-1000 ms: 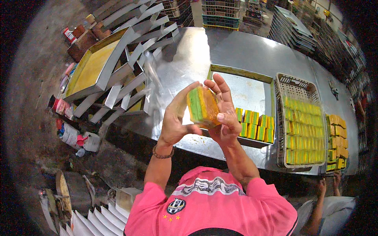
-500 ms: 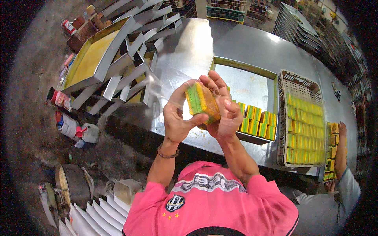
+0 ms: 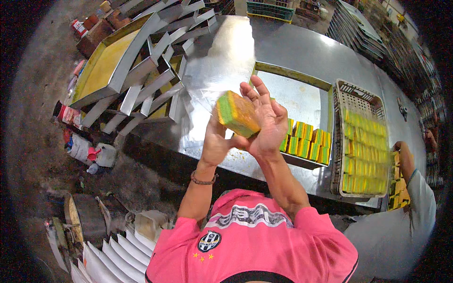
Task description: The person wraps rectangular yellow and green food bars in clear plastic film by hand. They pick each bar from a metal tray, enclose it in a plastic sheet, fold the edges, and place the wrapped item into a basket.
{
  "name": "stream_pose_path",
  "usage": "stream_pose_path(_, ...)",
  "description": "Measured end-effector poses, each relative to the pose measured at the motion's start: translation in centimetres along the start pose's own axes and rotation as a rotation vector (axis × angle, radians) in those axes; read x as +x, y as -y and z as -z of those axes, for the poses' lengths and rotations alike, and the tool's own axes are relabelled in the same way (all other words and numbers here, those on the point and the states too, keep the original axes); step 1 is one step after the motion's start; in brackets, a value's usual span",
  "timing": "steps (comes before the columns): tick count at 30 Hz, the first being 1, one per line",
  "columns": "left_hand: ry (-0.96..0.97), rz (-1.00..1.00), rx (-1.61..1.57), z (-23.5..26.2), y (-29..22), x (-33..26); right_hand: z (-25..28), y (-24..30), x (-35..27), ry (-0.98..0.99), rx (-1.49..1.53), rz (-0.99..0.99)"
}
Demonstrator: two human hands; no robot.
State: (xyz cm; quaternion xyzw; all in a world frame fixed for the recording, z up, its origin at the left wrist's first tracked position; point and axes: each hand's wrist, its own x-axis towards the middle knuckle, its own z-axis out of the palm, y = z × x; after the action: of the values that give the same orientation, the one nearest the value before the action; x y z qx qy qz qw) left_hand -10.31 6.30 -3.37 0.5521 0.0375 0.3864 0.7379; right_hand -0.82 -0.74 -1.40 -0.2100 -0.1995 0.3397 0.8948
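A block of layered green and yellow cake (image 3: 239,114) with a browned top is held tilted above the metal table. My left hand (image 3: 216,144) grips it from the left, its fingers mostly hidden behind the block. My right hand (image 3: 271,123) is open, fingers spread and palm up, with the block's right end at its palm. Just right of my hands, upright cake slices (image 3: 304,141) stand in rows at the near end of a shallow metal tray (image 3: 295,78).
A plastic crate (image 3: 337,141) of similar slices stands farther right. Beyond it, a co-worker's hand (image 3: 402,154) reaches over more cake pieces (image 3: 400,193). Metal trays (image 3: 137,75) are stacked crosswise at the left, and a pile of flat trays (image 3: 356,35) stands far right.
The cake block has turned and shifted slightly left and up in my left hand. My right hand's fingers have opened away from it. The co-worker's hand has moved down and nearer.
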Motion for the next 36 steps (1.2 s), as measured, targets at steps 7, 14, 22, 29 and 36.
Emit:
stream_pose_path(7,-0.264,0.046,-0.437,0.4,1.0,0.1,-2.7,-3.3,-1.0,0.059,-0.328,0.016)
stream_pose_path(14,-0.175,0.388,-0.903,5.0,1.4,-1.6,3.1,-2.3,-1.3,0.513,-1.277,0.279)
stream_pose_path(22,-0.095,0.579,-0.308,6.0,5.0,-5.7,6.0,-3.9,-1.6,0.415,-1.587,0.382)
stream_pose_path(29,-0.021,0.605,0.725,9.2,2.2,-7.9,7.6,-4.7,-4.1,0.458,-1.788,0.100)
stream_pose_path(36,0.310,0.540,1.462,13.1,5.7,-10.4,13.4,-9.4,-8.8,0.605,-2.010,-0.358)
